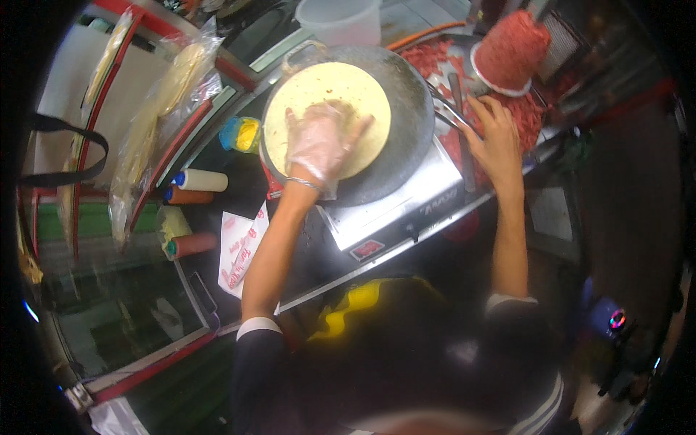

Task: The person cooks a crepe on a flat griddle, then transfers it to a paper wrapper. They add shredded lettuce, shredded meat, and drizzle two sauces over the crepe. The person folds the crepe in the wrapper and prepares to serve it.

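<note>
My left hand (319, 138), in a clear plastic glove, lies with fingers spread on a round flatbread (366, 87). The flatbread rests on a round dark griddle (409, 94), toward its left side. Beneath the griddle is a silver gas stove (391, 206). My bare right hand (496, 138) is closed around the end of metal tongs (451, 112), whose other end reaches the griddle's right rim. Beyond that hand is a tray of shredded reddish meat (428, 58). A large block of meat (513, 47) stands on a white disc in the tray.
Left of the stove are a white squeeze bottle (203, 180), an orange one (190, 196), a pinkish one (194, 245) and a yellow-and-blue packet (243, 135). Printed white paper (239, 250) lies nearby. Bagged flatbreads (163, 101) stand at the left; a translucent tub (341, 22) is behind.
</note>
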Demonstrator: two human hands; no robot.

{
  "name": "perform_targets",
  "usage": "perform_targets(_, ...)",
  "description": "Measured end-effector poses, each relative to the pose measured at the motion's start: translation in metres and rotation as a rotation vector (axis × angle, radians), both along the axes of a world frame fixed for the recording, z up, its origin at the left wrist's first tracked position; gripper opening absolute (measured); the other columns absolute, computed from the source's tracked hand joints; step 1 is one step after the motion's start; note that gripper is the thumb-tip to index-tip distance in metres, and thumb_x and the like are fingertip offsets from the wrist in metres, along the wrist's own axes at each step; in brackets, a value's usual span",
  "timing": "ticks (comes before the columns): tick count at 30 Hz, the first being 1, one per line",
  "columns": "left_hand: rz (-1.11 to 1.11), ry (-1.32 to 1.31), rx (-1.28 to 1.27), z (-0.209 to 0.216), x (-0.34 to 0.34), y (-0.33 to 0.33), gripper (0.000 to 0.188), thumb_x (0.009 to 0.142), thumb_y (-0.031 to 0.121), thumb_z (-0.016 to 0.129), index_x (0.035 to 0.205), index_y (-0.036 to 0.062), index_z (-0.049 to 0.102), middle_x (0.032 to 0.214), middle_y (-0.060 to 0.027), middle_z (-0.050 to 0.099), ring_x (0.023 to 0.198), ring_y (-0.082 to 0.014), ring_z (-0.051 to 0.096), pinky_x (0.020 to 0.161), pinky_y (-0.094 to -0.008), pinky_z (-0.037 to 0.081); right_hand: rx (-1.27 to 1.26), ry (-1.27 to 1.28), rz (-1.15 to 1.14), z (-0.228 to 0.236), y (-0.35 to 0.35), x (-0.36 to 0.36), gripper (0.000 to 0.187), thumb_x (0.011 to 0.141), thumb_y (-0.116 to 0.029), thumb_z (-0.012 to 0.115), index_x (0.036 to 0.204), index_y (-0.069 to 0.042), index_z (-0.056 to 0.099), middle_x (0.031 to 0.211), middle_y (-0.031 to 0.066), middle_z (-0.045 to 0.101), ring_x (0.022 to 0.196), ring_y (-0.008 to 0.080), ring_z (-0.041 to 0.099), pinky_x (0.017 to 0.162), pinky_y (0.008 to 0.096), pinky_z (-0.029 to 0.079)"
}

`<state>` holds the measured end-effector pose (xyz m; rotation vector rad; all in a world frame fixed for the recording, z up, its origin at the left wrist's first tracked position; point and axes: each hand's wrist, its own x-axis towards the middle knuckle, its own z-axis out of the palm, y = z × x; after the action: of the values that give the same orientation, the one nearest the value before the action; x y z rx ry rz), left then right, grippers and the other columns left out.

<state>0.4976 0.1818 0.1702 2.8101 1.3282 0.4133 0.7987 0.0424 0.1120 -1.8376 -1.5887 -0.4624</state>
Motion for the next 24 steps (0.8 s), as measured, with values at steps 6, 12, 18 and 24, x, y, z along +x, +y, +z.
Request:
perform_targets(6,0.024,-0.488,0.193,-0.008,-0.123,-0.020,0.042,0.117,0.030,0.055,0.126,-0.0015,0.081,0.129,-0.0198,0.081,0.122,-0.0386,0.076,0.113,-0.0470,0.054,-0.020,0.490,0.169,-0.013,-0.101,-0.114,0.008,0.100,-0.011,0.080,0.103,-0.005,0.076,0.098,0.0142,0.078,0.083,0.0335,0.078,0.074,0.0429,0.061)
perform_targets(12,0.364,-0.474,0.174,-0.091,-0.320,-0.065,0.050,0.121,0.029,0.045,0.127,-0.0074,0.079,0.125,-0.0243,0.081,0.115,-0.0371,0.078,0.106,-0.0487,0.059,-0.190,0.631,0.023,-0.072,-0.132,-0.195,0.020,0.106,-0.015,0.077,0.123,-0.005,0.071,0.088,0.0133,0.077,0.071,0.0298,0.076,0.065,0.0416,0.059)
perform_targets(18,0.626,-0.651,-0.017,-0.163,-0.460,-0.159,0.050,0.122,0.030,0.047,0.125,-0.0073,0.079,0.120,-0.0224,0.080,0.112,-0.0344,0.077,0.102,-0.0479,0.060,-0.082,1.186,-0.009,-0.087,-0.145,-0.215,0.028,0.111,-0.007,0.070,0.137,0.000,0.067,0.097,0.0139,0.078,0.085,0.0177,0.081,0.074,0.0331,0.065)
perform_targets(24,0.952,-0.737,-0.016,-0.193,-0.485,-0.210,0.040,0.118,0.020,0.051,0.117,-0.0074,0.080,0.114,-0.0203,0.080,0.108,-0.0346,0.076,0.100,-0.0473,0.058,-0.313,-0.066,0.051,-0.076,-0.163,-0.193,0.045,0.099,0.004,0.076,0.143,-0.003,0.072,0.120,0.0190,0.077,0.111,0.0391,0.077,0.092,0.0455,0.064)
